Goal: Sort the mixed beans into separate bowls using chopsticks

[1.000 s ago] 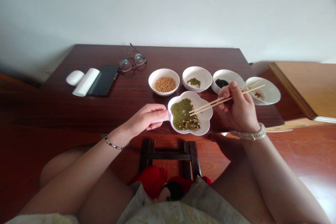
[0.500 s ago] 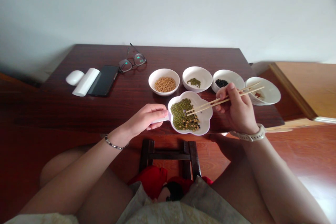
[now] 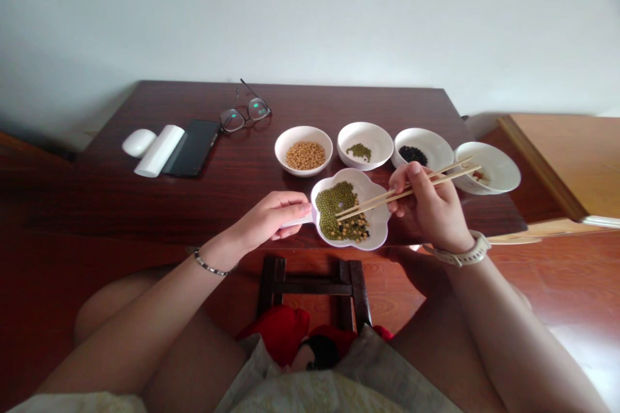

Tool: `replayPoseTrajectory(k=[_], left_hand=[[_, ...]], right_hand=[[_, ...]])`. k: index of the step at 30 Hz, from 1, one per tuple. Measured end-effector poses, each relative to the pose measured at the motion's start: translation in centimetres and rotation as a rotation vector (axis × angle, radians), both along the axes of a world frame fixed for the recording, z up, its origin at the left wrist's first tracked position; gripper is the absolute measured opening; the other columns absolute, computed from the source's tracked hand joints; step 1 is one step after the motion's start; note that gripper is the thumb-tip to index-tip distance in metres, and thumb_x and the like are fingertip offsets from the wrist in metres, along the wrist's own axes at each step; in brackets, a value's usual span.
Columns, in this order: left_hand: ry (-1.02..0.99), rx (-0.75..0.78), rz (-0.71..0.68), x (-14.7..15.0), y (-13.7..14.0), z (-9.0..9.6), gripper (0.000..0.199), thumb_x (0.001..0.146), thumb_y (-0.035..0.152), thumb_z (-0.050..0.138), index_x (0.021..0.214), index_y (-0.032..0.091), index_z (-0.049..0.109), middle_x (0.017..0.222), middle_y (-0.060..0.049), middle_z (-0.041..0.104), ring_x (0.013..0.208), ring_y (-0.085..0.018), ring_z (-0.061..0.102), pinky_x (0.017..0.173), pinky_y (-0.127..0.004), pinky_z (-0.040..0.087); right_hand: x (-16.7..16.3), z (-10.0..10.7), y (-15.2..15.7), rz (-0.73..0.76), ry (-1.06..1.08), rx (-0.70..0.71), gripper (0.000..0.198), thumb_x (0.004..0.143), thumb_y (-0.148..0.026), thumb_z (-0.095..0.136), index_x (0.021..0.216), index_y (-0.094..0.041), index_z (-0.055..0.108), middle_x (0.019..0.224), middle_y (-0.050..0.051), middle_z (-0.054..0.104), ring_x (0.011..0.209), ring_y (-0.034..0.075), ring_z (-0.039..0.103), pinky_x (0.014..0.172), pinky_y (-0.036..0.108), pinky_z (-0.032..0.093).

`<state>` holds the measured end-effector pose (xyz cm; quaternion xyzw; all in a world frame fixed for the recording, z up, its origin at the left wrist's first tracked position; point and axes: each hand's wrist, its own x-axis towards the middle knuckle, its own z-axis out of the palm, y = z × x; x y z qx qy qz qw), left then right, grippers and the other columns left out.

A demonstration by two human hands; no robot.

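My left hand [image 3: 278,219] is closed round the handle of a white flower-shaped dish [image 3: 379,218] at the table's front edge. Inside the dish lie many green beans [image 3: 334,199], with yellow and black beans [image 3: 356,228] mixed together at the near side. A pair of wooden chopsticks [image 3: 382,199] is gripped in my right hand [image 3: 429,206], at the dish's right side. The chopstick tips reach in among the green beans, a little apart; I cannot tell whether they pinch a bean.
Behind the dish stand white bowls: one of yellow beans [image 3: 305,155], one of green beans [image 3: 359,152], one of black beans [image 3: 413,155], one with a few reddish pieces [image 3: 479,175]. Glasses [image 3: 246,115], a dark phone [image 3: 192,148], a white cylinder [image 3: 159,151] and a rounded white case [image 3: 138,142] lie left.
My right hand has shifted slightly left and toward me, and the chopstick tips have moved left and nearer within the dish. My left hand and the dish stay nearly still.
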<state>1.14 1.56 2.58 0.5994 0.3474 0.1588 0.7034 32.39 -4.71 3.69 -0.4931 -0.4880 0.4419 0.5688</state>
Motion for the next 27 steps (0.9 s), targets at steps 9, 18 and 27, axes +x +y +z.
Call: replayPoseTrajectory(k=[9,18,27], left_hand=[[0.012,-0.001,-0.003,0.0,0.1,0.2,0.036,0.106,0.047,0.067,0.083,0.019,0.061,0.057,0.005,0.049,0.046,-0.007,0.035,0.043,-0.021,0.022],[0.007,0.006,0.001,-0.1,0.1,0.0,0.036,0.105,0.047,0.067,0.082,0.02,0.059,0.056,0.006,0.049,0.046,-0.007,0.035,0.042,-0.02,0.02],[0.01,0.005,-0.001,-0.1,0.0,0.1,0.037,0.105,0.047,0.068,0.082,0.02,0.059,0.056,0.006,0.048,0.046,-0.007,0.035,0.042,-0.02,0.021]], right_hand=[[0.0,-0.4,0.3,-0.025,0.058,-0.004,0.052,0.101,-0.068,0.072,0.076,-0.024,0.066,0.072,0.002,0.06,0.053,0.014,0.058,0.041,0.026,0.044],[0.6,0.0,0.6,-0.085,0.169,-0.005,0.053,0.102,-0.067,0.074,0.074,-0.024,0.06,0.065,-0.001,0.053,0.05,0.012,0.051,0.039,0.025,0.035],[1.0,-0.1,0.8,-0.108,0.139,-0.02,0.053,0.1,-0.066,0.076,0.073,-0.023,0.061,0.067,0.0,0.056,0.05,0.011,0.053,0.037,0.024,0.033]])
